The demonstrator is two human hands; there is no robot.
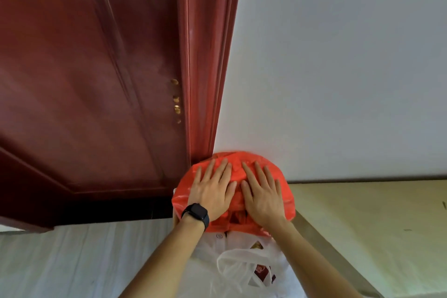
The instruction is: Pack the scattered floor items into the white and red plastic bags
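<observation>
A full red plastic bag [235, 161] stands on the floor against the wall, beside the door frame. My left hand [211, 190], with a black watch on its wrist, lies flat on the bag's top with fingers spread. My right hand [262, 191] presses flat next to it, fingers straight. Directly in front of the red bag, nearer to me, sits a white plastic bag [242, 264] with its handles loose on top; red-printed packets show through it. What the red bag holds is hidden.
A dark red wooden door [96, 80] with brass fittings fills the left. A white wall [338, 68] rises behind the bags. Pale floor [72, 261] lies to the left, and a yellowish floor area [375, 225] to the right past a grey strip.
</observation>
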